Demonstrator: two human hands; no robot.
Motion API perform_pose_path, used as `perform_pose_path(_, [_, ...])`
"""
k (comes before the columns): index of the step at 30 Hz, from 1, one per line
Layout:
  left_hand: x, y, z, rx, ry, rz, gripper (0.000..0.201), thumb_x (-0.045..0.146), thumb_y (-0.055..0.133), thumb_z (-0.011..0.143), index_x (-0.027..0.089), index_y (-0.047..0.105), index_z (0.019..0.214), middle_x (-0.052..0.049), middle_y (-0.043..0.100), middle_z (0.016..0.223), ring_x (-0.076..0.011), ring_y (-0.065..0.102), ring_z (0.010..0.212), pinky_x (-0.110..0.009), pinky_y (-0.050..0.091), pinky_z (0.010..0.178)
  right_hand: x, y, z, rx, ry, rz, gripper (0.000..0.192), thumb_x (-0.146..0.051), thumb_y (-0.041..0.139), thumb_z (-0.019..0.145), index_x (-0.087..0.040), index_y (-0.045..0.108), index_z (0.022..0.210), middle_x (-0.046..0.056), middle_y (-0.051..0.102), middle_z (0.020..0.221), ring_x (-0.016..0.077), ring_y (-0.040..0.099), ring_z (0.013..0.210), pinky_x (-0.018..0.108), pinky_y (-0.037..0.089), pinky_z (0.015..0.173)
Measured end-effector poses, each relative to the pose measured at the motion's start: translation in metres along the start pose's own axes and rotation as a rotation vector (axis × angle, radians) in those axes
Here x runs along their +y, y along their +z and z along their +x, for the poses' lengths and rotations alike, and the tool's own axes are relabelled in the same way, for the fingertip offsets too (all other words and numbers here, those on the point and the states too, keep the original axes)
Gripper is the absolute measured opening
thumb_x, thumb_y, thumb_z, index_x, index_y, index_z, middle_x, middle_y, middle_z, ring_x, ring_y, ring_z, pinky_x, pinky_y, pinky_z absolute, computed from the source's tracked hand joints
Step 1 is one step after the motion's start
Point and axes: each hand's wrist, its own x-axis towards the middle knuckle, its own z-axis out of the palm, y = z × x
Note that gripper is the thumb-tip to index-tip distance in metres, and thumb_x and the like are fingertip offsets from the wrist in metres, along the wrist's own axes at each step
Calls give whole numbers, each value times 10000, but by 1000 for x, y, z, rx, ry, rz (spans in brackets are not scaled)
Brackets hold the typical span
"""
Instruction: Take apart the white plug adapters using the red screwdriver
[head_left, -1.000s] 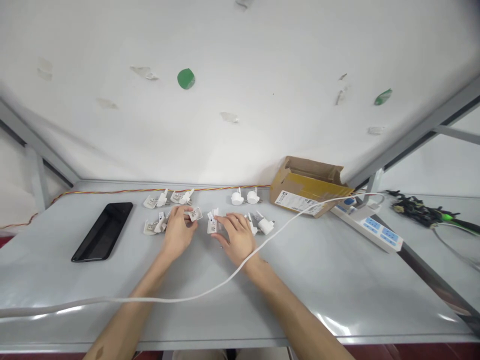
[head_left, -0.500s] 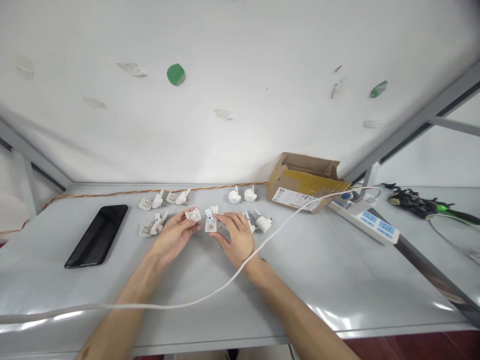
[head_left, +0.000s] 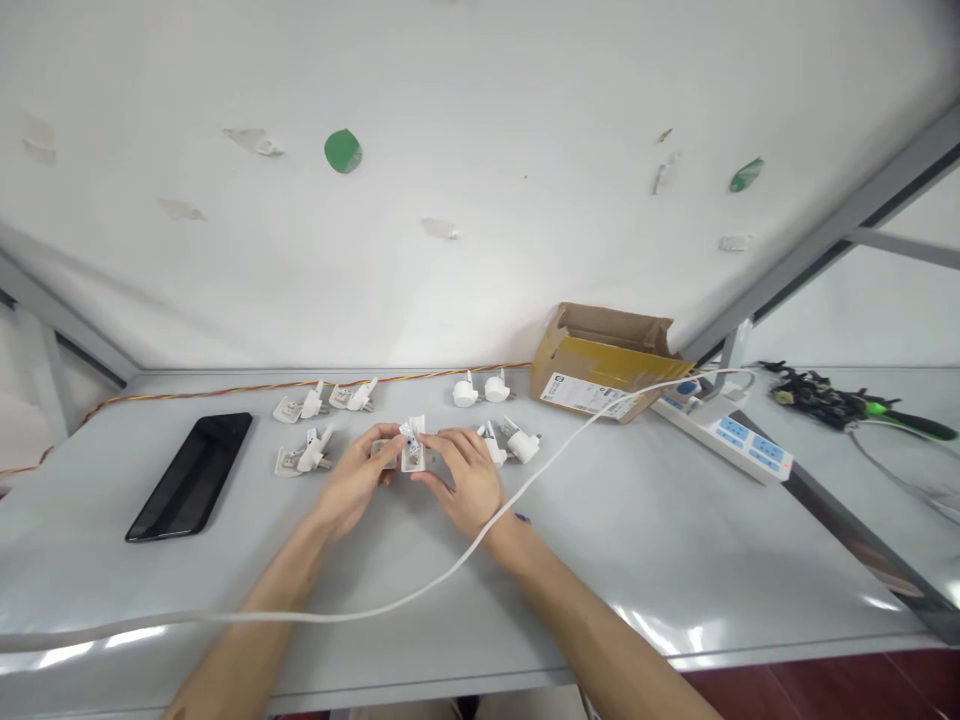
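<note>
Over the middle of the table, my left hand (head_left: 358, 482) is closed on a small white plastic plug shell (head_left: 386, 455), mostly covered by my fingers. Right beside it, an open white plug housing (head_left: 414, 460) is gripped between the thumb and fingers of my right hand (head_left: 470, 478). A small white insert with dark spots (head_left: 410, 438) lies tilted at the housing's upper part, near my left fingertips. Whether the two pieces touch cannot be made out. White plug parts (head_left: 304, 458) lie left of my hands, and another white plug (head_left: 520, 440) sits behind my right hand.
A black phone (head_left: 191, 478) lies at the left. Two round white plugs (head_left: 465, 392) stand at the back, near an open cardboard box (head_left: 592, 365). A power strip (head_left: 724, 440) is at the right. The white cable (head_left: 435, 583) crosses above both forearms. Black clips (head_left: 817, 398) lie far right.
My left hand has brought its white shell right up beside the housing. The housing in my right hand has moved slightly left and turned more upright. The camera view has shifted slightly.
</note>
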Motion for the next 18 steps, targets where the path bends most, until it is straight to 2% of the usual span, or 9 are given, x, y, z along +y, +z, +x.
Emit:
perform_pose_path(6, [-3, -1, 2, 108, 21, 202, 400, 505, 656, 723, 212, 599, 990, 30, 551, 689, -81, 427, 552, -233, 370, 569, 1, 1, -1, -19, -23, 9, 362, -406, 536, 899, -223, 565, 1210, 79, 640, 1083, 228, 520, 1069, 388, 444, 933])
perform_pose_path(13, [8, 2, -3, 157, 105, 411, 412, 524, 620, 736, 198, 611, 989, 33, 537, 665, -95, 436, 553, -235, 363, 574, 2, 1, 0, 3, -92, 16, 356, -376, 569, 886, -219, 566, 1206, 73, 651, 1078, 210, 535, 1042, 381, 465, 914])
perform_pose_path(18, [8, 0, -3, 156, 133, 458, 406, 513, 607, 749, 198, 615, 1004, 34, 552, 662, -95, 434, 546, -234, 367, 575, 3, 1, 0, 14, -95, 26, 346, -350, 582, 881, -226, 566, 1203, 68, 660, 1075, 220, 543, 1028, 396, 468, 904])
